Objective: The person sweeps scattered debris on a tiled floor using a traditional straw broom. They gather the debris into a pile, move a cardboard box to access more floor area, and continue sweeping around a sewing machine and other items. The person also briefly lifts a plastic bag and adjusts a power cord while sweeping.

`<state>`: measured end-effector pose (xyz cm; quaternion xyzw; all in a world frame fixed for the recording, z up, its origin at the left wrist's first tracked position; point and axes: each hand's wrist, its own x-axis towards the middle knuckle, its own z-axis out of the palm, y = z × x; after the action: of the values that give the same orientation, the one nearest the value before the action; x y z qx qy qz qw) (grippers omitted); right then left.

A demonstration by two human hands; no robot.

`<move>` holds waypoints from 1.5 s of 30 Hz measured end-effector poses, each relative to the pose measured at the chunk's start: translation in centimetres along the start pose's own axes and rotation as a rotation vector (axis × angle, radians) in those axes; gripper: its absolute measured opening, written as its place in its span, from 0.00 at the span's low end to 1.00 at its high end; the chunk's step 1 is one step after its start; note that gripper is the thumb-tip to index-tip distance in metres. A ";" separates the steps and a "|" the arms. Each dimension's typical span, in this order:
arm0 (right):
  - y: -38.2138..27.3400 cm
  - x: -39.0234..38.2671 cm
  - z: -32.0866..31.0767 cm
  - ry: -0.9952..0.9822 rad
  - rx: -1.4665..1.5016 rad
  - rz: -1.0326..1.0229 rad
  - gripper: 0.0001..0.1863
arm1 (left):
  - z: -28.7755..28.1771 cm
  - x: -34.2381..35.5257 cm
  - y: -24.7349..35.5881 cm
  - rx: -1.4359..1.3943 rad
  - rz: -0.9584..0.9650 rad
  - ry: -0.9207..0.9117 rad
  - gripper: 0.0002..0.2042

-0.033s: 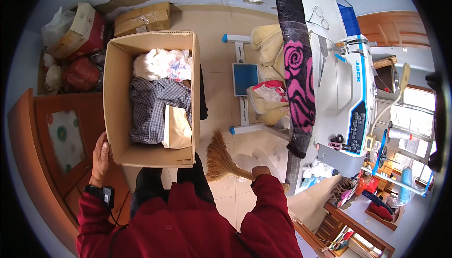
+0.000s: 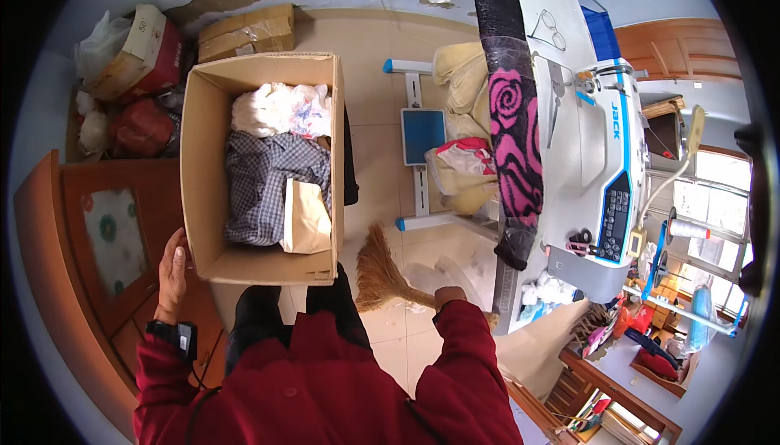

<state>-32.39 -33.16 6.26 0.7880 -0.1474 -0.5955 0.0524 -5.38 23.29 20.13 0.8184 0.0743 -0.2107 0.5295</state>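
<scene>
My right hand is closed round the short handle of a straw broom. The bristles fan out to the left over the tiled floor. My left hand rests with stretched fingers against the near left corner of a large cardboard box, its fingertips partly hidden by the wall. Inside the open-topped box lie a grey checked cloth, a white bundle with a patterned part, and a tan paper piece. A dark thing shows behind the box's right side; what bears the box is hidden.
To the right stands a sewing machine table with a black and pink cloth hanging over its edge. Below it are a blue pedal and pale yellow cloths. A wooden cabinet stands left; a closed carton sits by the wall.
</scene>
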 end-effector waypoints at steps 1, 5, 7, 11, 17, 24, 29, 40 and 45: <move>0.1 -0.4 0.7 0.021 0.023 -0.027 0.15 | -0.7 -1.2 -0.3 -0.091 -0.087 0.006 0.27; -1.4 -3.6 4.3 0.094 0.087 -0.039 0.15 | -2.8 -4.7 -2.2 0.018 -0.122 0.074 0.31; -2.7 -6.3 6.1 0.122 0.012 -0.056 0.13 | -4.0 -6.1 -3.4 0.016 -0.129 0.083 0.31; -4.6 -14.0 10.7 -0.072 0.222 0.002 0.18 | -7.5 -8.3 -5.8 -0.013 -0.062 0.112 0.30; -6.8 -26.0 19.9 0.051 0.363 0.104 0.16 | -15.0 -14.1 -8.4 -0.032 0.046 0.207 0.24; -9.1 -31.9 25.7 0.013 0.500 0.168 0.22 | -19.2 -17.7 -5.6 0.098 0.292 0.333 0.17; -9.7 -32.0 25.3 0.155 0.581 0.183 0.29 | -19.1 -19.8 -2.2 0.249 0.414 0.375 0.15; -16.1 -31.4 21.8 0.021 1.232 -0.030 0.15 | -24.1 -19.7 -2.2 0.895 0.446 0.606 0.15; -15.5 -31.7 22.1 0.059 1.316 0.071 0.19 | -30.6 -21.9 -2.0 1.342 0.573 0.683 0.18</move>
<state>-58.72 -7.01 25.25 0.6662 -0.5051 -0.3569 -0.4168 -17.60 53.83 38.46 0.9684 -0.1230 0.1955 -0.0935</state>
